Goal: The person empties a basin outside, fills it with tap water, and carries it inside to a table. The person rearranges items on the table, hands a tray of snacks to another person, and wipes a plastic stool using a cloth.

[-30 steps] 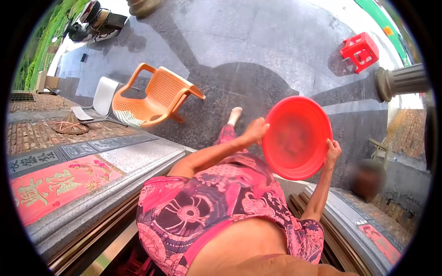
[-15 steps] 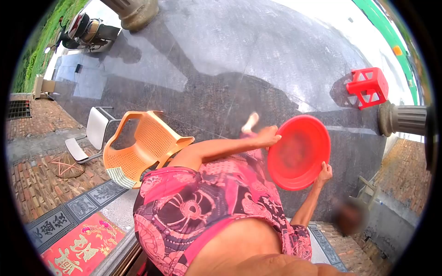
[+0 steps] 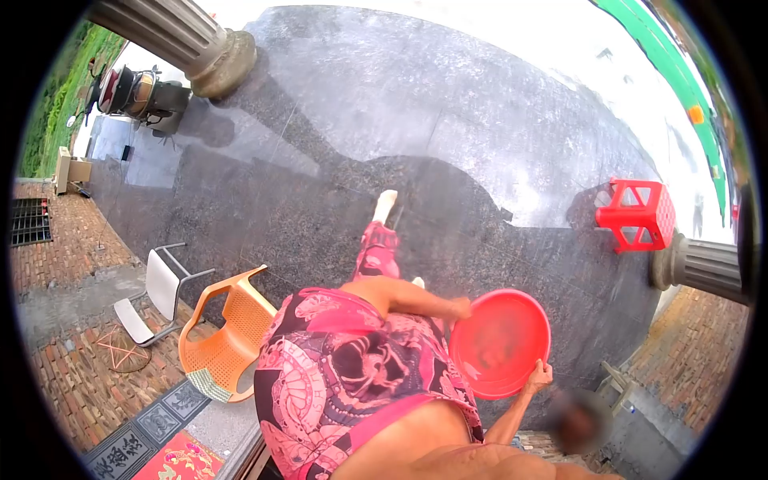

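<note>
A round red plastic basin (image 3: 520, 308) is held in front of my body, its open side facing the camera. On its left rim sits my left hand (image 3: 460, 309), fingers closed on the edge. My right hand (image 3: 539, 376) grips the lower right rim. The inside of the basin is blurred toward the middle, so I cannot tell whether anything lies in it. My pink and black patterned clothes (image 3: 376, 360) fill the lower middle of the view, and one light-coloured foot (image 3: 386, 206) is stretched forward on the dark floor.
An orange plastic armchair (image 3: 240, 320) and a white metal-framed chair (image 3: 162, 286) stand at left. A red stool (image 3: 640, 214) is by a column base at right. A motorbike (image 3: 136, 94) and another column (image 3: 220, 68) are at upper left. A dark round shape (image 3: 580, 420) is blurred.
The basin and both hands now sit lower in the view, still holding the rim. My foot shows further forward. Stool and columns have shifted down in view as the camera moved.
</note>
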Motion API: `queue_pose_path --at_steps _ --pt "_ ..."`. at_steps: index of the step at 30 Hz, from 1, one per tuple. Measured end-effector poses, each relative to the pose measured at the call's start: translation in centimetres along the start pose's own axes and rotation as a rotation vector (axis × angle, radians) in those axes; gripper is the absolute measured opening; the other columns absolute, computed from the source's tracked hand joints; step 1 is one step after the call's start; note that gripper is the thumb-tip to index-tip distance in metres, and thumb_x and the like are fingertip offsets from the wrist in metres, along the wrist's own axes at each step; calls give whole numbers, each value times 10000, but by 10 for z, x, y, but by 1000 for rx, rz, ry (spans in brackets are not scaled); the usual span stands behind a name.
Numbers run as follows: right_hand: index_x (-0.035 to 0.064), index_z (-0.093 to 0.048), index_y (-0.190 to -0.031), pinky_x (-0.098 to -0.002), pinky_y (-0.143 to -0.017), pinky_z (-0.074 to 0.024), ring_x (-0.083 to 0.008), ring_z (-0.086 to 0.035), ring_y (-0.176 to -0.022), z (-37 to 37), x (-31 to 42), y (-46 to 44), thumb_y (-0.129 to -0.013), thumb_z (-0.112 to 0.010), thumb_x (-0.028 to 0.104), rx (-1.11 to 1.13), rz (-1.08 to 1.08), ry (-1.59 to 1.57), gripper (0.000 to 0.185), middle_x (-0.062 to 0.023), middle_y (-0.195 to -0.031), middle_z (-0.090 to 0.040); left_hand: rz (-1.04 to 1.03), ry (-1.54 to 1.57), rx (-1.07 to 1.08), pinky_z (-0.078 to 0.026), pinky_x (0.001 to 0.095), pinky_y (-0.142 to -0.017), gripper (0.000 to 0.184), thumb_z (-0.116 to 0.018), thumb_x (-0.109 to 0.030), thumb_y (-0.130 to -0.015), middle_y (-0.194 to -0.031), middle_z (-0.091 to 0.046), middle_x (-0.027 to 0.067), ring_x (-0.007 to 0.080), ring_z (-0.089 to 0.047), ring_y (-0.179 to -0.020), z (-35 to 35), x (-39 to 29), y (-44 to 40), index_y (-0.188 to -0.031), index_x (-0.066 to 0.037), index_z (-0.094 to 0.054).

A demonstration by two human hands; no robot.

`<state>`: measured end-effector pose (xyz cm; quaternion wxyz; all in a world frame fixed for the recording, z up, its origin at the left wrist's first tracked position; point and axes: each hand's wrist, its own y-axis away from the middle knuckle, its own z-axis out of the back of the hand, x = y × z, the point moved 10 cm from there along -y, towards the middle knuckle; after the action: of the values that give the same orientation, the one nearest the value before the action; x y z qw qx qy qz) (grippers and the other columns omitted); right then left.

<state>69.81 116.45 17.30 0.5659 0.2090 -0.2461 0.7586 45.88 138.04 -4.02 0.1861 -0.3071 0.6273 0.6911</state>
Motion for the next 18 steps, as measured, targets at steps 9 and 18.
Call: queue_pose_path --at_steps 9,18 --pt "-50 -584 -650 -431 -616 -449 -375 -592 -659 -332 326 -165 -612 -594 125 466 247 601 179 -258 -685 -574 -14 787 -165 -366 283 -414 116 -562 -134 -722 -605 -572 96 168 -498 -465 361 -43 -47 -695 -28 -601" --pt "-43 -614 -640 -360 -509 -469 -267 -630 -585 -460 1079 -295 -674 -585 186 353 754 449 233 -210 -632 -604 -554 1176 -574 -217 241 -308 158 -548 -151 -730 -447 -452 26 107 -364 -310 948 -192 122 -584 -112 -502"
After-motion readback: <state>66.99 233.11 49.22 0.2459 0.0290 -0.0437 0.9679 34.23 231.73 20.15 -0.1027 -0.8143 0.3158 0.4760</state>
